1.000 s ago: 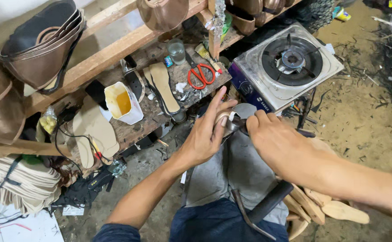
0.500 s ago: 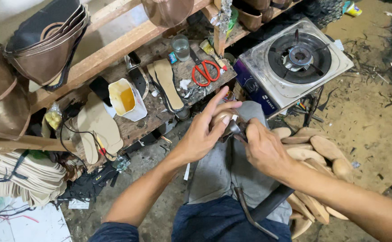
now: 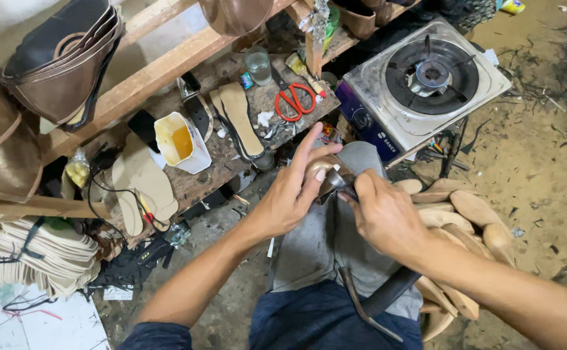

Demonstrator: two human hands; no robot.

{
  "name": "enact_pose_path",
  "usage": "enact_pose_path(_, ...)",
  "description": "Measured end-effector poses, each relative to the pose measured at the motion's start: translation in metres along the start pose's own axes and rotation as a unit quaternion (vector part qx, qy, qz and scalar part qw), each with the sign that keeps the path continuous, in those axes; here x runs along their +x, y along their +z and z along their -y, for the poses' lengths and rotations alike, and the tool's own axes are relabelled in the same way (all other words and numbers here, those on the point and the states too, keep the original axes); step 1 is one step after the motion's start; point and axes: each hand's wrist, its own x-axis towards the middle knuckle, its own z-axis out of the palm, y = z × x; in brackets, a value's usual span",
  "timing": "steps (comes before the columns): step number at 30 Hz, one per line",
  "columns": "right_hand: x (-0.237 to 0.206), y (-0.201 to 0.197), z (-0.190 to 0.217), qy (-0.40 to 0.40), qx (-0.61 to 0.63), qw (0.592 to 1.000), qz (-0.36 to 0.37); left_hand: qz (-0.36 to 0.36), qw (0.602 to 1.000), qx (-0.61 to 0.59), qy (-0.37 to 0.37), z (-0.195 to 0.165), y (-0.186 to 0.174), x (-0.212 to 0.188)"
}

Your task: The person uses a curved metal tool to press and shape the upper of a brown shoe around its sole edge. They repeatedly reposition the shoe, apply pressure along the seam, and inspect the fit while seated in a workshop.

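Bronze shoe upper (image 3: 322, 170) in left hand (image 3: 290, 198), right hand (image 3: 380, 217) pressing tool

One view only: a head-worn camera, aimed steeply downward and slightly forward from above the person's lap. It is close; the forearms enter from the bottom edge and meet near frame centre at the left hand (image 3: 290, 198) and right hand (image 3: 384, 217). The upper frame takes in the wooden shelf (image 3: 166, 68) and the low tabletop (image 3: 231, 149) ahead; the gas stove (image 3: 426, 78) lies upper right, the dirt floor (image 3: 543, 162) along the right side. No second view overlaps.
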Motion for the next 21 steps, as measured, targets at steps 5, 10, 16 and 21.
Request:
enact_pose_path(5, -0.005, 0.021, -0.006, -0.056, -0.012, 0.998, -0.012, -0.001, 1.0, -0.011, -0.023, 0.002, -0.002, 0.004)
enact_pose_path(10, 0.002, -0.027, -0.001, -0.086, -0.109, 0.984, 0.109, 0.012, 0.999, 0.046, 0.009, -0.005, -0.001, -0.001)
enact_pose_path(16, 0.018, -0.047, -0.006, 0.038, 0.034, 0.972, 0.228, 0.028, 0.999, 0.045, 0.002, -0.006, -0.005, -0.006)
enact_pose_path(21, -0.002, 0.019, 0.008, -0.031, 0.033, 0.997, -0.068, 0.004, 0.999, -0.029, -0.028, -0.003, -0.007, -0.004)
